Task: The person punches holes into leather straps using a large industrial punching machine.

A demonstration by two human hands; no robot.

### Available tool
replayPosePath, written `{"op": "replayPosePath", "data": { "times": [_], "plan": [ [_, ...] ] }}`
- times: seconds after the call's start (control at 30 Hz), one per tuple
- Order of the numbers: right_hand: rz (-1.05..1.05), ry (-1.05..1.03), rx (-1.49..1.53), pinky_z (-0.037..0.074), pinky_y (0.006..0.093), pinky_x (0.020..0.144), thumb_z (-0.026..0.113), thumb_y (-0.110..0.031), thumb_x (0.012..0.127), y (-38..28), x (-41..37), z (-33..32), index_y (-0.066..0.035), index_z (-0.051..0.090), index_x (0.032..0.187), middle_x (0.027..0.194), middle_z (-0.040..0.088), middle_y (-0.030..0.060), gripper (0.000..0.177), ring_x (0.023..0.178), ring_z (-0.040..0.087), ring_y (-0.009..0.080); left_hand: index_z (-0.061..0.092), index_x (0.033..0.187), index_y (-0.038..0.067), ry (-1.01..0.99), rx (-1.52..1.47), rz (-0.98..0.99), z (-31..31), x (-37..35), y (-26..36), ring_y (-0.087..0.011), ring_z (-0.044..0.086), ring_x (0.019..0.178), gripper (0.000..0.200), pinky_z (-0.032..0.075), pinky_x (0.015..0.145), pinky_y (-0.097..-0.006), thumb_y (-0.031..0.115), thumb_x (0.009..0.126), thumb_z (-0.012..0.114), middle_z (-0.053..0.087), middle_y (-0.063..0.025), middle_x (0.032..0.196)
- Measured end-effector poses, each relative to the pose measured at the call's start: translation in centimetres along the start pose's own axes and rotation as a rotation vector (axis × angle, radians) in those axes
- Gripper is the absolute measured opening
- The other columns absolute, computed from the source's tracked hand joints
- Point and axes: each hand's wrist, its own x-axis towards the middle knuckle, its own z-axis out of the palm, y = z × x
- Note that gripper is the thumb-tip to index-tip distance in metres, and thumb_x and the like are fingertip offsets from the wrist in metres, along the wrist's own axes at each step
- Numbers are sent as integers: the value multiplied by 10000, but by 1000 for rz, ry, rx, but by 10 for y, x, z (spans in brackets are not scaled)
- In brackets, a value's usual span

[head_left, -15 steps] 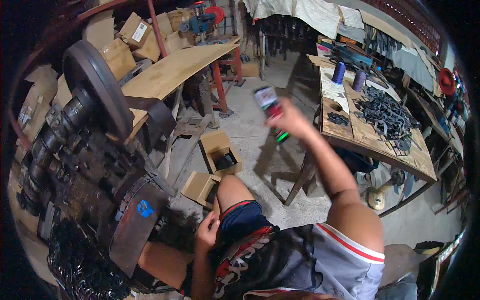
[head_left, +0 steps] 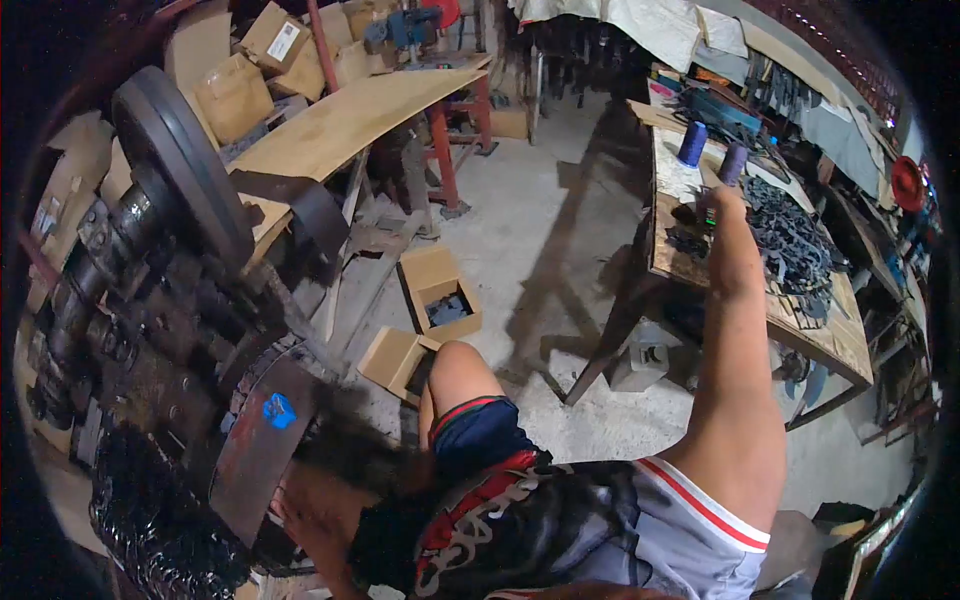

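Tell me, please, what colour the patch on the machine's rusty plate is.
The patch is bright blue; the head view shows it best.

Head-worn, facing forward-down, close, seemingly fisheye

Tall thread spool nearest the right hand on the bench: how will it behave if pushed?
The spool stands upright, tall and narrow, so it probably tips easily. Being round, it would likely roll once down. Its wound surface probably grips well.
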Motion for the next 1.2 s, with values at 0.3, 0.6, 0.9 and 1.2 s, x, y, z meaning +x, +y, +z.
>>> {"op": "replayPosePath", "data": {
  "times": [0.3, 0.6, 0.9, 1.2],
  "plan": [
    [48, -81, 759, 492, 377, 699, 665, -495, 770, -2, -53, -7, -90, 543, 1158, 986, 652, 145, 574, 800, 616, 277, 559, 1238, 55, -552, -113, -116, -41, 34, 63, -390, 316, 1342, 584, 146, 1129, -539, 317, 728, 664, 474, -214, 1326],
    [191, -201, 1366, 479, 379, 648, 593, -546, 827, -41, -154, -16, -143, 585, 1100, 960, 657, 125, 487, 753, 602, 279, 507, 1328, 80, -251, -257, -136, 1, 25, 50, -423, 243, 1379, 648, 129, 1135, -542, 285, 738, 676, 326, -223, 1455],
    [125, -136, 1110, 412, 369, 889, 520, -510, 891, -69, -211, -11, -116, 517, 1230, 1160, 541, 66, 520, 1040, 512, 221, 252, 1483, 103, -275, -922, -357, 72, -5, 28, -412, 167, 1412, 797, 131, 1149, -520, 345, 828, 635, 211, -203, 1530],
    [-382, 44, 510, 403, 359, 917, 502, -383, 925, -47, -212, -2, -22, 546, 1148, 1187, 537, 99, 428, 1075, 496, 235, 569, 1217, 54, -774, -540, 262, 57, 2, 144, -346, 387, 1297, 590, 211, 1043, -640, 465, 800, 643, 530, -156, 1280]
  ]
}}
